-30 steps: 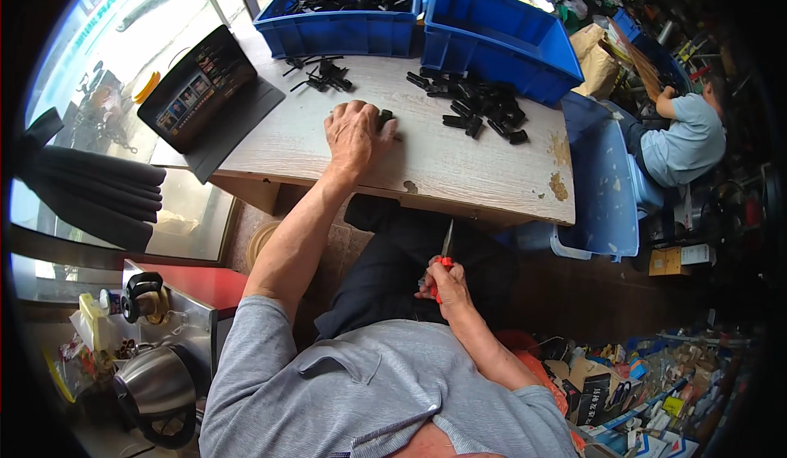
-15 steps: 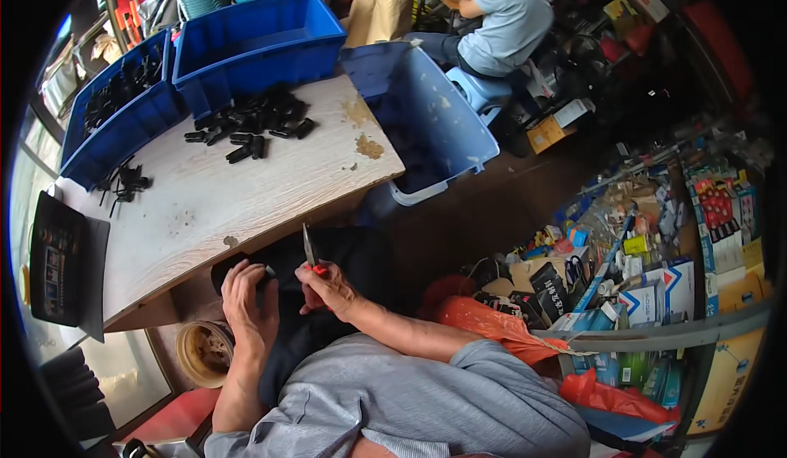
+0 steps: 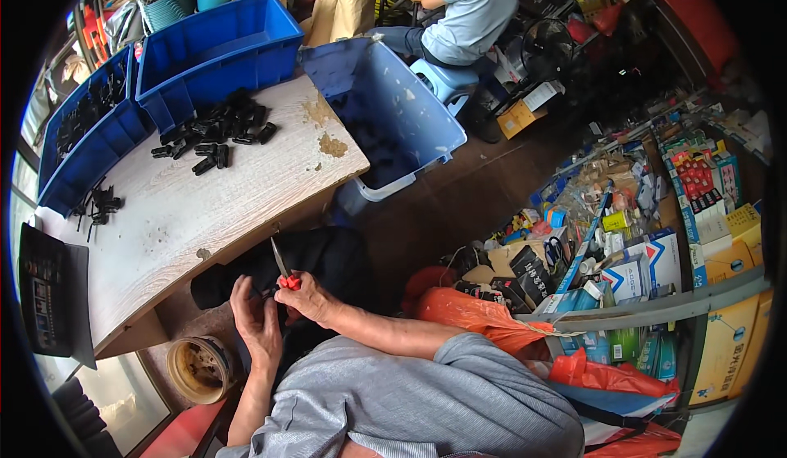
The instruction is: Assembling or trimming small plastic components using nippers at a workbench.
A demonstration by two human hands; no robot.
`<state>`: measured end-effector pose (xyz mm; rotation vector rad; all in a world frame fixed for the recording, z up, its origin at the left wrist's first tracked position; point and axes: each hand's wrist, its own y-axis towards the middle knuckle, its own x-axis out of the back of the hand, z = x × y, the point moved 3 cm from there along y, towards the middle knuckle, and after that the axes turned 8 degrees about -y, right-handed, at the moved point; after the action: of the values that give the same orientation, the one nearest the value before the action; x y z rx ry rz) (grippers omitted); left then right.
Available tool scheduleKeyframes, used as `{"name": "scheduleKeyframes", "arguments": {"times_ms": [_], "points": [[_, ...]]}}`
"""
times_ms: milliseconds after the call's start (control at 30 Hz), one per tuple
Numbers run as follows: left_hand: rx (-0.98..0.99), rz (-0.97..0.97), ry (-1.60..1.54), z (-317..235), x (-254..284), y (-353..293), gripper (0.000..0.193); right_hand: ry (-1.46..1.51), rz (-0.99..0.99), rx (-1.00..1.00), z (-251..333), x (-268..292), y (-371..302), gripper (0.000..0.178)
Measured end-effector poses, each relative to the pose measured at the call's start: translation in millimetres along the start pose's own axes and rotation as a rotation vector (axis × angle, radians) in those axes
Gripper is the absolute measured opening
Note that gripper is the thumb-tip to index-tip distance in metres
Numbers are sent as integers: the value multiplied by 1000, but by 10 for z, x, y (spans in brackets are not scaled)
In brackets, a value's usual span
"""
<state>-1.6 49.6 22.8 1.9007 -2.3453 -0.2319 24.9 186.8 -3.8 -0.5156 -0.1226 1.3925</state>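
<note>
Fingers of right hand (image 3: 311, 300) clamp red-handled pliers (image 3: 279, 258), tip toward tabletop (image 3: 164, 222); left hand (image 3: 260, 328) just left, can't tell its grip.

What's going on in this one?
The person's right hand grips a red-handled tool, its pointed metal end away from the body, in front of the table. The left hand is close beside it; whether it holds anything is hard to tell. A larger pile of black parts and a smaller one lie on the table near two blue bins. Another person sits beyond a blue tub.
</note>
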Motion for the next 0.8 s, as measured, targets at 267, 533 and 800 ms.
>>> {"name": "scheduleKeyframes", "arguments": {"times_ms": [267, 533, 800], "points": [[621, -22, -564, 355, 5, -85, 35, -103, -21, -39, 41, -38, -37, 18], [801, 80, -583, 208, -3, -49, 37, -77, -2, -98, 57, -57, -48, 24], [1015, 33, -831, 398, -1, -34, 30, -172, -1, -51, -6, -85, 1, 24]]}}
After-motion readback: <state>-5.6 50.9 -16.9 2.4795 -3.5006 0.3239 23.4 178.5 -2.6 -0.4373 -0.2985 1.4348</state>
